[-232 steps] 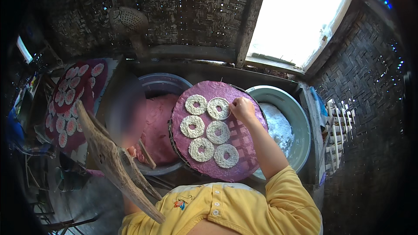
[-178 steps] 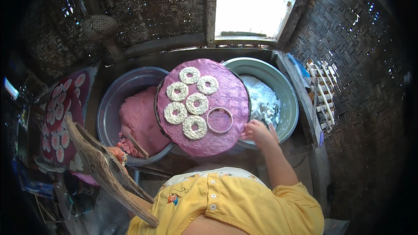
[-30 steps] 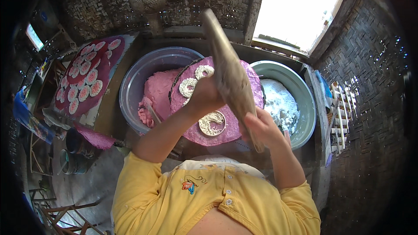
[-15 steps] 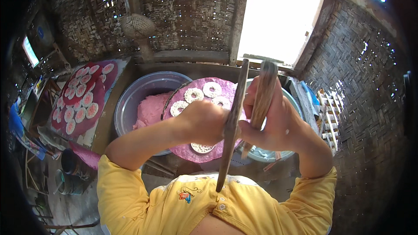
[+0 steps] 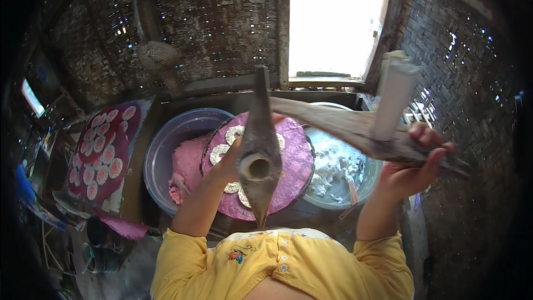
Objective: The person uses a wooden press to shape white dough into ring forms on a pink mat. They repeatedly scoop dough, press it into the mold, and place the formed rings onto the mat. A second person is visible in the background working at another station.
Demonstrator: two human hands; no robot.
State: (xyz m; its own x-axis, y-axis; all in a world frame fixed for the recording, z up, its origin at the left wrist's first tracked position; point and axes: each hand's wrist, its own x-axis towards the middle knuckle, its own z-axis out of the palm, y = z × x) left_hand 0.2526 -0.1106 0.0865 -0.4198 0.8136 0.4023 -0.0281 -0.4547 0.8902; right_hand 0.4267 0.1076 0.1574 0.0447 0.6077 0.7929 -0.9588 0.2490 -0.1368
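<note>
Two wooden parts stand apart: the left hand [image 5: 226,165] holds a spindle-shaped brown wooden block with a round hole [image 5: 261,119], its fingers mostly hidden behind, and the right hand [image 5: 416,171] has its fingers wrapped around a long brown wooden bar with a pale upright cylinder [image 5: 327,118]. Below them, several white noodle-like rings [image 5: 219,154] lie on the left part of a round purple cloth-covered tray [image 5: 294,161]; I judge this layer only partly made. The block hides the middle, so I cannot count the rings. White dough [image 5: 333,166] remains in a pale green basin [image 5: 373,173] at right, with a thin flat stick [image 5: 353,191]; pink dough [image 5: 186,158] fills part of a grey-blue basin [image 5: 159,153] at left. Far left, pink-and-white round pieces [image 5: 100,144] rest on dark red cloth [image 5: 118,134].
</note>
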